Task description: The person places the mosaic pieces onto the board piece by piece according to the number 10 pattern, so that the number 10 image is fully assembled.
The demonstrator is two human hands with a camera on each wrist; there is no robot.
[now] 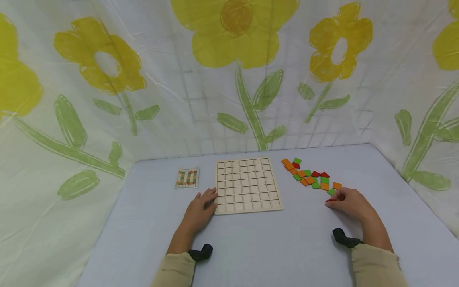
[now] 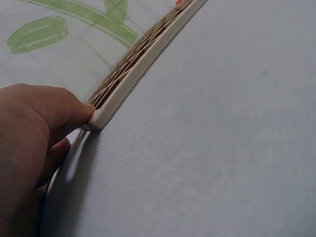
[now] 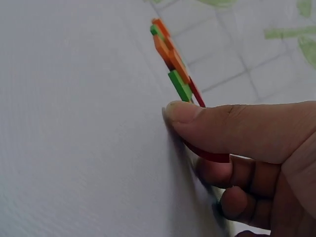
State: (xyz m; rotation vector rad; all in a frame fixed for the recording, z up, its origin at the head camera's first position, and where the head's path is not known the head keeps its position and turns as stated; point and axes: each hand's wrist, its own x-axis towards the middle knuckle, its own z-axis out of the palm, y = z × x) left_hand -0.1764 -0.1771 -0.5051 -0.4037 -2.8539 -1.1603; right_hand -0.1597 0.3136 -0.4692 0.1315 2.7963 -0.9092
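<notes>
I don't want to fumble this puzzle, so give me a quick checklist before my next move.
1. Red piece held: ok, pinched in the right hand.
2. Board flat on the table: ok.
3. Left hand at the board: ok, touching its left side.
4. Pattern card uncovered: ok, left of the board.
5. Loose pieces spread apart: not ok, several touch or overlap.
6. Held piece's matching square on the card: cannot tell, print too small.
</notes>
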